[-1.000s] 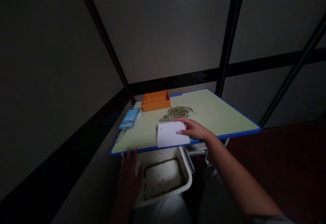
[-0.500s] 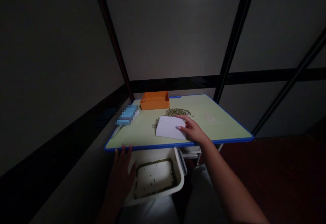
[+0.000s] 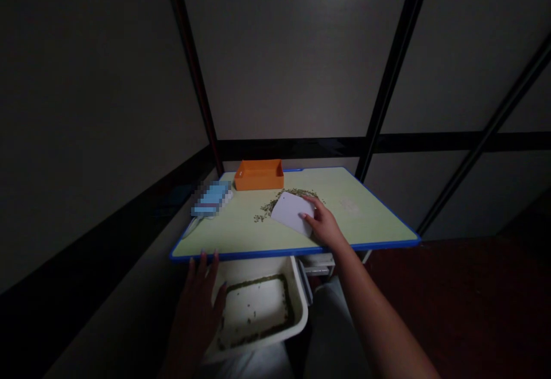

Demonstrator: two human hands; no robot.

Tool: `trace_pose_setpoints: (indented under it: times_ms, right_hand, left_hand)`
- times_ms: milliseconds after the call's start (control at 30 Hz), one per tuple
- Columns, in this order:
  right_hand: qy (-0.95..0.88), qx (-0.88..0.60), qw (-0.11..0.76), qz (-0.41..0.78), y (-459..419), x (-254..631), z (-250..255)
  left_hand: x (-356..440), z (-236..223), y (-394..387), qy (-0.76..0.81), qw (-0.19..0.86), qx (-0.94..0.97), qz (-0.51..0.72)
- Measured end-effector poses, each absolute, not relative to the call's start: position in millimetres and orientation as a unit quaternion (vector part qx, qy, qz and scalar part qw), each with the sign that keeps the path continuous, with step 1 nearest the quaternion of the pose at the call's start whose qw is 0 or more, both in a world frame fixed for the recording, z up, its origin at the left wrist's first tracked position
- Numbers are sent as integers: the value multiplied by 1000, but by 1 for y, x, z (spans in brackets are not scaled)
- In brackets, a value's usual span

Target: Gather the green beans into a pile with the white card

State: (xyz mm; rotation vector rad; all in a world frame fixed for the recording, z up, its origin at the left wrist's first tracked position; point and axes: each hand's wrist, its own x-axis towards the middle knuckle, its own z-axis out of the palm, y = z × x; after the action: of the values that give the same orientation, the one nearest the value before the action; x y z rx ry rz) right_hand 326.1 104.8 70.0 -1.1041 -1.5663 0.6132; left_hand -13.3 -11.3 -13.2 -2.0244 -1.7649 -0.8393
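My right hand grips a white flat card by its right edge, thumb on the near face. The card is tilted over the table, in front of a spread of small greenish beans or seeds and partly covering them. My left hand, fingers spread, is at the left side of a white plastic bin below the table's front edge. Its fingertips reach up to the blue edging. Inside the bin, more of the small green pieces line the border of the floor, with a few scattered in the middle.
An orange open box stands at the back left of the pale green table. Left of it lies a blurred-out blue packet with a white cable. A faint pale patch marks the right side. Walls rise behind and to the left.
My right hand has turned the card so that it slants down to the right, and more of the pieces to its left now show. My left hand stays by the bin.
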Motion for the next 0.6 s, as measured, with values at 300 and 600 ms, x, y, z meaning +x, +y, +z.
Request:
trace_pose_setpoints:
  times_ms: [300,600]
  right_hand:
    - [-692,-426,504,293,103,323,74]
    - [-682,-496,480,243,106,323,71]
  left_hand:
    - [-15,-15,-9,-602,186,-718,-296]
    - [-11,-15,-8,-610,168,-711,-308]
